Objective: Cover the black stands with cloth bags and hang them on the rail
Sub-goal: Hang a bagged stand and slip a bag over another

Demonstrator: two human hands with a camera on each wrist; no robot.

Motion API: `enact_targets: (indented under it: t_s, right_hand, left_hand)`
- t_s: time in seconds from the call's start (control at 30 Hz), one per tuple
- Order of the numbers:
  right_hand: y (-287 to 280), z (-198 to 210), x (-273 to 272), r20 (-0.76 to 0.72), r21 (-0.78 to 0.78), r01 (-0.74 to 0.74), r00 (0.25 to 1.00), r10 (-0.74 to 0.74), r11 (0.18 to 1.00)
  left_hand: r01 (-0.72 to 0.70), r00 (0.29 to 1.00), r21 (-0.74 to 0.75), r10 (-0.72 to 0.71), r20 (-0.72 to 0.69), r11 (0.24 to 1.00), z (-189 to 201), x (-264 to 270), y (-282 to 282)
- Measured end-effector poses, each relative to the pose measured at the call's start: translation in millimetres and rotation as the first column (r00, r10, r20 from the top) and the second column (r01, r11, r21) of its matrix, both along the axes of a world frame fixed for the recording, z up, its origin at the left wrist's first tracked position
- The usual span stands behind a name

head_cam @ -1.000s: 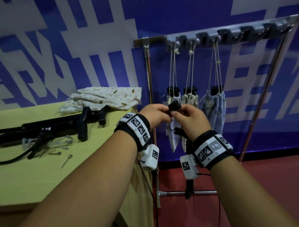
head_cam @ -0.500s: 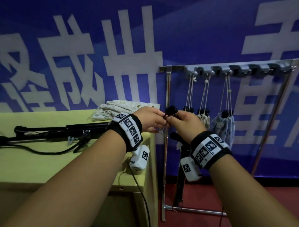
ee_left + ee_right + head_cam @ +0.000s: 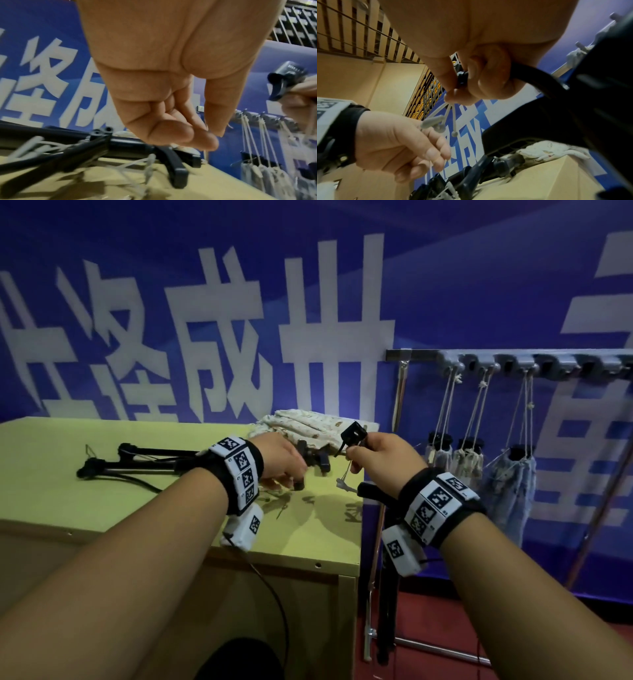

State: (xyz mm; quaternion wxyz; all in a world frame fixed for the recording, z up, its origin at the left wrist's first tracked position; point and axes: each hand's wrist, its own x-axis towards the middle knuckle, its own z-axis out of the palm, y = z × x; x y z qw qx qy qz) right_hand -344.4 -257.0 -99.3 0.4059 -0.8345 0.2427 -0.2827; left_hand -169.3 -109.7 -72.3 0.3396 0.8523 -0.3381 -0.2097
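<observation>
My right hand (image 3: 383, 460) grips a black stand (image 3: 353, 435) beside the table (image 3: 102, 508). My left hand (image 3: 281, 465), fingers loosely curled, holds nothing above the table.

head view downward, wrist views upward, perhaps sharing table (image 3: 102, 508)

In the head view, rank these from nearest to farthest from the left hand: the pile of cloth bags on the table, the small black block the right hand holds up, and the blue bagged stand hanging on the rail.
From the left hand:
1. Small black block, just to its right, held up by the right hand.
2. Pile of cloth bags, behind it on the table's far corner; close to the first, a narrow call.
3. Blue bagged stand, far right, hanging on the rail.
</observation>
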Motion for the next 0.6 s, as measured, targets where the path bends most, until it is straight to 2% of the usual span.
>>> enact_targets:
  t_s: [0.07, 0.17, 0.3, 0.5, 0.6]
  right_hand:
    - [9, 1, 5, -0.028, -0.033, -0.007, 1.0, 0.006, 0.999]
    - [19, 1, 13, -0.076, -0.09, -0.016, 0.997, 0.009, 0.996]
    - [30, 0, 19, -0.079, -0.092, -0.041, 0.996, 0.033, 0.995]
    - [36, 0, 22, -0.095, -0.085, -0.058, 0.994, 0.05, 0.995]
    - [34, -1, 21, -0.101, -0.102, -0.059, 0.994, 0.049, 0.993]
  left_hand:
    - [-0.044, 0.997, 0.119, 0.036, 0.068, 0.992, -6, 7, 11]
    - [-0.069, 0.986, 0.315, 0.016, 0.168, 0.947, -15, 13, 17]
    - [-0.09, 0.97, 0.446, -0.024, 0.244, 0.891, -22, 13, 15]
    - [-0.099, 0.936, 0.534, -0.104, 0.337, 0.839, -29, 6, 7]
    - [-0.051, 0.955, 0.546, -0.119, 0.272, 0.836, -27, 2, 7]
